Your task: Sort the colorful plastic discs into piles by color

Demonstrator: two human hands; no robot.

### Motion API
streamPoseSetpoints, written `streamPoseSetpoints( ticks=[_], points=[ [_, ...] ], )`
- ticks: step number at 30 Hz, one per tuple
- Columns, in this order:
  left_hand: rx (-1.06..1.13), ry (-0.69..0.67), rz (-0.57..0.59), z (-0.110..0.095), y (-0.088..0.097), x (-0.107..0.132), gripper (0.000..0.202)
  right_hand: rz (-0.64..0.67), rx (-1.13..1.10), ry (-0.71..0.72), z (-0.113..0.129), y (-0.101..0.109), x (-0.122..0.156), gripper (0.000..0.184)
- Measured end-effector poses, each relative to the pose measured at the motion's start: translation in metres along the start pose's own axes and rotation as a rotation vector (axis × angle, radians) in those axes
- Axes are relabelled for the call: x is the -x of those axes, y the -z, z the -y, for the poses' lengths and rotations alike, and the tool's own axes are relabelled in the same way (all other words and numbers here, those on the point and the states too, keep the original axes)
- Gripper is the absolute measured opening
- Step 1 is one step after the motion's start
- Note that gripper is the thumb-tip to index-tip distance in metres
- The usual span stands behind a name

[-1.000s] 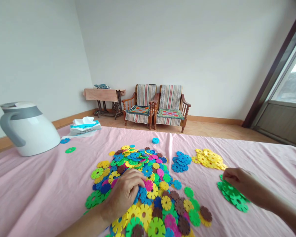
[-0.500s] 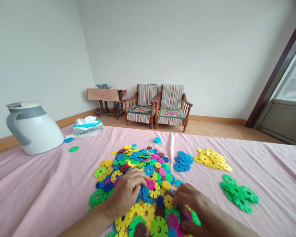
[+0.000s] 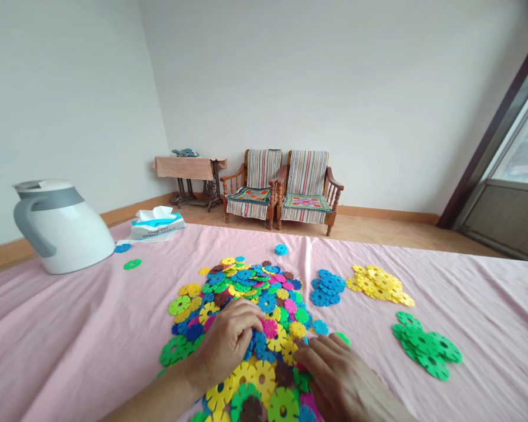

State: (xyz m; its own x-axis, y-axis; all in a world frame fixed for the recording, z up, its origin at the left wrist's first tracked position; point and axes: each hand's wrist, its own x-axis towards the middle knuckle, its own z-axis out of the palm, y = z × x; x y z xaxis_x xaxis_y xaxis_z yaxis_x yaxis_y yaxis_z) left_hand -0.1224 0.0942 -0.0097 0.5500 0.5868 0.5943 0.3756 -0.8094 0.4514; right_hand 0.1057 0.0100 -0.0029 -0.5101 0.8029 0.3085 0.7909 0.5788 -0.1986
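Note:
A heap of plastic snowflake discs (image 3: pixel 264 375) in yellow, green, blue, pink and brown covers the middle of the cloth before me. My left hand (image 3: pixel 229 334) rests on the heap's left-centre with its fingers curled. Blue discs show beside its thumb, but what lies inside the grip is hidden. Palm down, my right hand (image 3: pixel 334 372) lies over the heap's right edge. Its fingers reach toward brown and yellow discs, with the fingertips among them. Right of the heap are sorted groups: blue discs (image 3: pixel 327 288), yellow discs (image 3: pixel 381 285) and green discs (image 3: pixel 426 346).
A white and grey jug (image 3: pixel 77 231) stands at the left, with a tissue box (image 3: pixel 157 226) behind it. Single discs lie nearby, and one blue disc (image 3: pixel 281 249) sits beyond the heap. Pink cloth (image 3: pixel 479 299) covers the table. Two wooden chairs (image 3: pixel 308 184) stand beyond.
My right hand has turned flatter and its fingers have swept left over the heap's right edge, shifting discs there. My left hand has stayed in place.

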Motion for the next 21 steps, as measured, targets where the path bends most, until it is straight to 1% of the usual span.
streamPoseSetpoints(
  ticks=[2,5,7,10,13,15,16,17,19,21],
  points=[
    [0.003,0.002,0.008,0.000,0.001,0.000,0.034,-0.043,-0.075,-0.047,-0.002,0.000,0.002,0.029],
    [0.007,0.002,0.010,0.000,0.000,0.000,0.035,-0.097,-0.270,-0.121,-0.003,0.004,0.003,0.034],
    [0.006,0.001,0.010,0.001,0.000,0.000,0.035,-0.132,-0.375,-0.163,-0.005,0.011,0.002,0.033],
    [0.007,0.003,0.011,0.003,-0.002,0.001,0.034,-0.155,-0.418,-0.256,-0.019,0.028,0.004,0.029],
    [0.016,0.005,0.010,0.004,-0.002,0.002,0.034,-0.161,-0.348,-0.384,-0.052,0.047,0.012,0.027],
    [0.017,0.000,0.014,0.004,-0.002,0.003,0.034,-0.230,-0.260,-0.482,-0.084,0.055,0.022,0.027],
    [0.014,-0.004,0.016,0.005,-0.002,0.003,0.034,-0.272,-0.219,-0.534,-0.100,0.057,0.029,0.028],
    [0.009,-0.005,0.016,0.005,-0.002,0.003,0.034,-0.286,-0.184,-0.574,-0.117,0.058,0.036,0.028],
    [-0.001,-0.007,0.017,0.006,-0.002,0.003,0.033,-0.279,-0.116,-0.649,-0.146,0.057,0.052,0.025],
    [-0.005,-0.007,0.017,0.006,-0.002,0.003,0.033,-0.272,-0.046,-0.737,-0.168,0.054,0.067,0.020]
  ],
)
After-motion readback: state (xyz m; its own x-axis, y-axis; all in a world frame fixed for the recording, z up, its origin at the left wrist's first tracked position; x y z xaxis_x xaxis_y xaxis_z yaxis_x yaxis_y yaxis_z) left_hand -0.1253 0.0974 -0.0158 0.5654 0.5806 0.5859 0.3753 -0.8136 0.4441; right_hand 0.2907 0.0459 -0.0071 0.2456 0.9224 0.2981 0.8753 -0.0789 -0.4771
